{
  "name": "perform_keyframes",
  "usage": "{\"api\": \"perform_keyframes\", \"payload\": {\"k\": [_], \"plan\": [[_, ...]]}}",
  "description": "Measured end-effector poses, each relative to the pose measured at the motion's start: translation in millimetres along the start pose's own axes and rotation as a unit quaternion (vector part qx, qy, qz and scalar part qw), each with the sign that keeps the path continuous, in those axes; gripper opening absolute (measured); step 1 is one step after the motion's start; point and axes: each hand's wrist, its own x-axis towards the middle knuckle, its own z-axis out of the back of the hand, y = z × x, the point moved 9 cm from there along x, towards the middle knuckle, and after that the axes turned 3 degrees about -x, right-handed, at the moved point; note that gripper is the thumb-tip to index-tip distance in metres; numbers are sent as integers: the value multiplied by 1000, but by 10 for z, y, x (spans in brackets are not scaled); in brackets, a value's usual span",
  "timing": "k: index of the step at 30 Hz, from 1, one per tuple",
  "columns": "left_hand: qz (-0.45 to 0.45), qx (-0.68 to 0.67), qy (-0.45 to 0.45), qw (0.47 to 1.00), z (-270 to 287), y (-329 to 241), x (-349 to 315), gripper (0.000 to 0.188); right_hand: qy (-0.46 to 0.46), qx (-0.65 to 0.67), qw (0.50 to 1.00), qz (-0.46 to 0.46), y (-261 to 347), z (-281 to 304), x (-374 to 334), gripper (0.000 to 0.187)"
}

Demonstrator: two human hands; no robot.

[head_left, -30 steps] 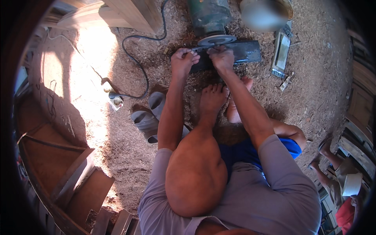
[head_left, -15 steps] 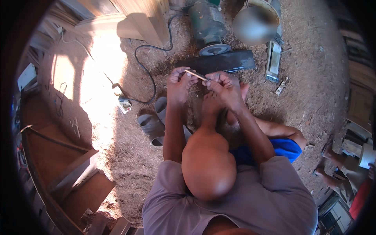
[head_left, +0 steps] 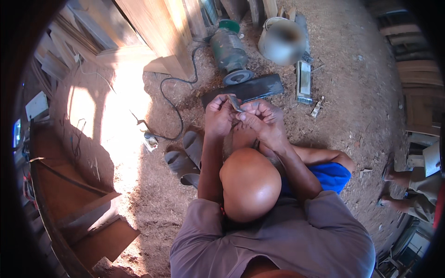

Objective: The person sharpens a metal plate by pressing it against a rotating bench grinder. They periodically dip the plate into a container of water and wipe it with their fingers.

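Left hand (head_left: 219, 115), right hand (head_left: 266, 121) pinch strip (head_left: 235, 103) near grinder (head_left: 229, 52), clear of its wheel (head_left: 238, 77); looks mid-work, done and remaining portions unclear.

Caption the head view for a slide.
Left hand and right hand pinch a small thin piece, with a dark board and disc-fitted motor on the ground beyond.

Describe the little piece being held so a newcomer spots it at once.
Start at the green machine with the grey disc, then come down past the long black slab. There the left hand and right hand pinch the little piece between them. Slim and greyish, it is far smaller than the slab, and the only thing in those hands.
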Motion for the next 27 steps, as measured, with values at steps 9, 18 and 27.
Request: {"api": "perform_keyframes", "payload": {"k": [9, 18, 27], "plan": [[31, 12, 9, 999, -213, 162, -12, 12, -68, -6, 998, 12, -41, 237, -104, 14], [52, 14, 27, 998, -227, 288, -16, 13, -122, 16, 992, 7, -89, 344, -153, 12], [61, 17, 22, 998, -239, 275, -19, 15, -120, 27, 992, 16, -69, 323, -156, 12]]}}
